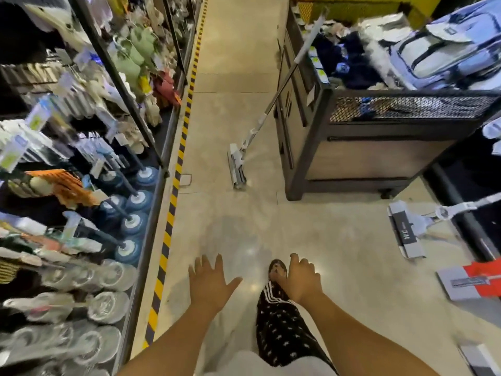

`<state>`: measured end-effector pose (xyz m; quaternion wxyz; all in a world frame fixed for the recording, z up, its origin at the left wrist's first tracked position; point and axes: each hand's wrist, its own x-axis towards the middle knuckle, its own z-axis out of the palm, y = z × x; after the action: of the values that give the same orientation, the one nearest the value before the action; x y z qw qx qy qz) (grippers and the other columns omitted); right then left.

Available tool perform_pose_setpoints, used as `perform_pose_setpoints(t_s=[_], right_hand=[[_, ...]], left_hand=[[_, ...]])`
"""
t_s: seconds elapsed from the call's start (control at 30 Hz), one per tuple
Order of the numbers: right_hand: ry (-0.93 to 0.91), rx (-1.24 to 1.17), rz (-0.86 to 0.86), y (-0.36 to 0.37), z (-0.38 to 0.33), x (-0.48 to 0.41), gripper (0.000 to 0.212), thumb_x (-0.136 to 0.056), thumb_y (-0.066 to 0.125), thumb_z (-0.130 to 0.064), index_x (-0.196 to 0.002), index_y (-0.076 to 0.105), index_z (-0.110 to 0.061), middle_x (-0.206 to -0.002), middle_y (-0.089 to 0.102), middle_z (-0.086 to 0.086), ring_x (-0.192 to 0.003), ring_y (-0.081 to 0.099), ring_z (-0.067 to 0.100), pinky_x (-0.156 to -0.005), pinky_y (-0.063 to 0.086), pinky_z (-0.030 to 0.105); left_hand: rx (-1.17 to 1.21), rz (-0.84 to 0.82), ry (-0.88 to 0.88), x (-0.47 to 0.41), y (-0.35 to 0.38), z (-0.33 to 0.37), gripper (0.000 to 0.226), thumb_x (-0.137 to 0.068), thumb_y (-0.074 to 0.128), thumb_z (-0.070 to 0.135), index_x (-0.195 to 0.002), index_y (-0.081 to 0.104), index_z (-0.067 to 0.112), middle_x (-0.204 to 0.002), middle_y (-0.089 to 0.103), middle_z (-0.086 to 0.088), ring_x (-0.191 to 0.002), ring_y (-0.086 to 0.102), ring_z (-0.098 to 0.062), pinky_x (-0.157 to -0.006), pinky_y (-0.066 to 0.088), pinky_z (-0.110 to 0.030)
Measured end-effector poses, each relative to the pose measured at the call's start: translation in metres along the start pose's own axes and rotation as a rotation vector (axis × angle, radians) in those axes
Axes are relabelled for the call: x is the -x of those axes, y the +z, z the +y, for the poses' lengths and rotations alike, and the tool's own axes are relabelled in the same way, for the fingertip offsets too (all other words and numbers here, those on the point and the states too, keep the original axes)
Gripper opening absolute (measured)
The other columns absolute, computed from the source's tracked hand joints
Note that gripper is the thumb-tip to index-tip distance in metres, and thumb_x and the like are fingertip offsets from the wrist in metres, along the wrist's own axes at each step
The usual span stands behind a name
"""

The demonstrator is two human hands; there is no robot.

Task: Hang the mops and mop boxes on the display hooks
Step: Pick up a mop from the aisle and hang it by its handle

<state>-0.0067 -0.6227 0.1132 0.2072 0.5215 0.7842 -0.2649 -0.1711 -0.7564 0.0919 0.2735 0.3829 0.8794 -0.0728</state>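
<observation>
A white flat mop (237, 165) stands tilted well ahead of the left grip (210, 283), its head on the floor (244, 226) and its handle leaning against a cart (306, 158). Right of the right grip (301, 279), a second flat mop (406, 230) rests head-down, with a red-and-grey mop box (471, 280) lying flat nearer.

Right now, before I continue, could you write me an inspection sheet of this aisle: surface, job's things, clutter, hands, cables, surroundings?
Surface: pale glossy floor.
Job's things: leaning mop propped against the bin cart, head on floor; second mop at right, head on floor; mop box lying flat; none hung.
Clutter: grey item at lower right, cut off, unclear.
Hands: left hand fingers spread, empty; right hand loosely curled, empty.
Cables: nothing seen.
Surroundings: hook rack full of goods at left; striped line along its base.
</observation>
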Motion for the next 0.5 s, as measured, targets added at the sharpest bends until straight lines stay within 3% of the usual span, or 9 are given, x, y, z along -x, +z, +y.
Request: perform_pose_setpoints(t_s=[0.17,0.33,0.5], right_hand=[[-0.023,-0.049,-0.015,-0.066,-0.007,-0.103,0.080,-0.091,0.045,-0.066,-0.147,0.026,-0.013,-0.141,0.044,0.015,-0.131,0.041,0.032,-0.105,0.037,0.042],[0.078,-0.394,-0.032,-0.146,-0.006,-0.189,0.090,-0.088,0.055,-0.064,-0.152,0.023,-0.010,-0.144,0.041,0.020,-0.132,0.042,0.038,-0.108,0.039,0.046],[0.033,-0.278,0.044,-0.212,-0.028,-0.265,0.086,-0.089,0.054,-0.063,-0.149,0.027,-0.008,-0.145,0.042,0.021,-0.132,0.041,0.039,-0.106,0.040,0.045]], left_hand=[[0.016,-0.013,-0.069,-0.097,-0.057,0.038,0.090,-0.088,0.028,0.075,-0.156,0.006,0.020,-0.161,0.006,-0.019,-0.149,0.006,-0.036,-0.120,0.004,-0.047],[0.050,-0.043,-0.032,-0.180,-0.128,0.092,0.088,-0.090,0.029,0.073,-0.156,0.005,0.020,-0.161,0.005,-0.020,-0.149,0.008,-0.034,-0.121,0.007,-0.045],[0.160,-0.008,-0.013,-0.246,-0.179,0.123,0.088,-0.090,0.031,0.071,-0.156,0.004,0.019,-0.161,0.004,-0.020,-0.149,0.005,-0.034,-0.121,0.004,-0.044]])
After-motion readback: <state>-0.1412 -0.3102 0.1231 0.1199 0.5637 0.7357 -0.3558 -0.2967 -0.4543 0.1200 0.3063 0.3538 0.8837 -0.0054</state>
